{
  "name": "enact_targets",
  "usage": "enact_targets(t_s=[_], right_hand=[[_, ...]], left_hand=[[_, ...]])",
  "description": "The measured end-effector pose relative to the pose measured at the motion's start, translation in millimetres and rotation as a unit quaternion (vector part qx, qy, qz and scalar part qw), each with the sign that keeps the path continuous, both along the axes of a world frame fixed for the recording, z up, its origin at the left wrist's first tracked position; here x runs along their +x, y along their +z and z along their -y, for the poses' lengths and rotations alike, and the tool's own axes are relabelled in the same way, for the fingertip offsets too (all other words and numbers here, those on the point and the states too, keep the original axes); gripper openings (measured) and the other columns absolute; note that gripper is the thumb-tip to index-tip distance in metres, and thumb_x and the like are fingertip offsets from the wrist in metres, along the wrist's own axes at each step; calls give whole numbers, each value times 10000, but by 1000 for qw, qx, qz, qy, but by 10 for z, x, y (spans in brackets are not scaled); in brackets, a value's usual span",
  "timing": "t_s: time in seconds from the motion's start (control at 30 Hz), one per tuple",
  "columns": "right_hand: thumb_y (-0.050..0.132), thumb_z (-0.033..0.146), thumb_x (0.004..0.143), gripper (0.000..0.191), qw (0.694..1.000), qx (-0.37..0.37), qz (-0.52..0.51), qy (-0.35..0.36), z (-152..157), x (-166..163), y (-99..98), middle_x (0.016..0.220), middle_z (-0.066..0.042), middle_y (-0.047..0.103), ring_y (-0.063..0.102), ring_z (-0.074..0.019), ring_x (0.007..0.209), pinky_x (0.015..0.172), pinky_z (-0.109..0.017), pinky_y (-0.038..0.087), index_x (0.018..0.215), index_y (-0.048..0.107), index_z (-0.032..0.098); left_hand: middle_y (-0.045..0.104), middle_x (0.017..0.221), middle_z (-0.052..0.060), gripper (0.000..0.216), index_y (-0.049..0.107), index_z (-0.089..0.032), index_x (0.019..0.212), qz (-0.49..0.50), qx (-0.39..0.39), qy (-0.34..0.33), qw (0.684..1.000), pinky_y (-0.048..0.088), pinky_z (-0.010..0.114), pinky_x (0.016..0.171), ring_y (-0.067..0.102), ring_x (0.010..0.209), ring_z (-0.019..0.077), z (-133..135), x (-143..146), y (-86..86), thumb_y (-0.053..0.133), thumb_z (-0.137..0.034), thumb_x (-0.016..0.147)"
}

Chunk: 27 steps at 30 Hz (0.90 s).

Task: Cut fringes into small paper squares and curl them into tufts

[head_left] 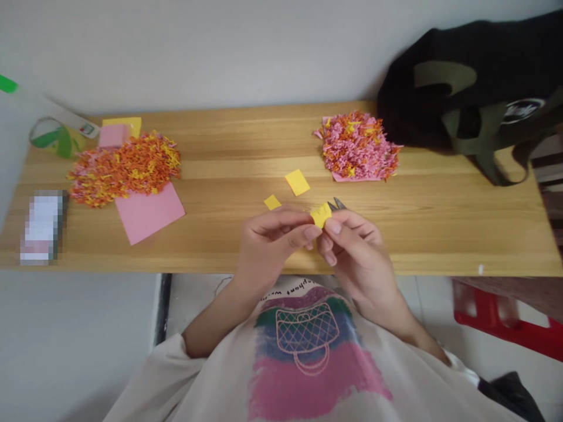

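Between the fingertips of both hands is a small piece of yellow paper point(321, 214), creased and held just above the table. My left hand point(273, 240) pinches its left side with thumb and forefinger. My right hand point(358, 240) grips the right side the same way. Dark pointed scissor blades point(338, 204) stick out behind my right hand; their handles are hidden. Beyond my hands lie a yellow paper square point(297, 183) and a smaller yellow piece point(272, 202), both flat on the wood.
Heaps of orange and pink paper bits point(127, 167) and of pink and orange bits point(358, 143) lie left and right on the table point(237, 146). Pink paper point(152, 212), a blurred phone-like object point(43, 227), a tape roll point(57, 139) and a black bag point(440, 88) stand around.
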State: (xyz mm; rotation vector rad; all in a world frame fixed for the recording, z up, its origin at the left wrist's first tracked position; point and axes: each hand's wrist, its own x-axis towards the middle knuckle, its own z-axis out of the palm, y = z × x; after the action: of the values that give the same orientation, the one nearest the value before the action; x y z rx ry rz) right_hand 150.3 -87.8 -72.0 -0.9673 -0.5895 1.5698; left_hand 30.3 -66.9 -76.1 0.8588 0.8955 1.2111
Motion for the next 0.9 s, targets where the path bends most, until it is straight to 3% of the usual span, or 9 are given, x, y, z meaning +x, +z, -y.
enact_targets(t_s=[0.2,0.53,0.9], right_hand=[[758,289,737,125,1000,14,-2,-8,24,-3,-9,484,71,563,403,-46,381,375,-178,333,667,686,214],[772,272,751,38,988,89,96,-85,95,-57,-57,579,51,660,522,-74,437,369,-195,408,779,750,261],[693,154,824,186,928,191,296,-125,130,27,17,785,14,668,580,-112,624,553,-275,480,935,744,293]], left_hand=[[687,654,-43,163,762,-268,680,10,26,-2,1000,501,201,513,567,500,52,2,-7,2,883,-311,580],[683,789,-17,37,743,-296,836,-131,157,30,978,526,272,676,629,725,112,93,-63,-70,711,-284,821],[707,802,0,87,715,-251,744,-234,195,35,952,513,305,687,628,736,135,96,-72,104,698,-261,829]])
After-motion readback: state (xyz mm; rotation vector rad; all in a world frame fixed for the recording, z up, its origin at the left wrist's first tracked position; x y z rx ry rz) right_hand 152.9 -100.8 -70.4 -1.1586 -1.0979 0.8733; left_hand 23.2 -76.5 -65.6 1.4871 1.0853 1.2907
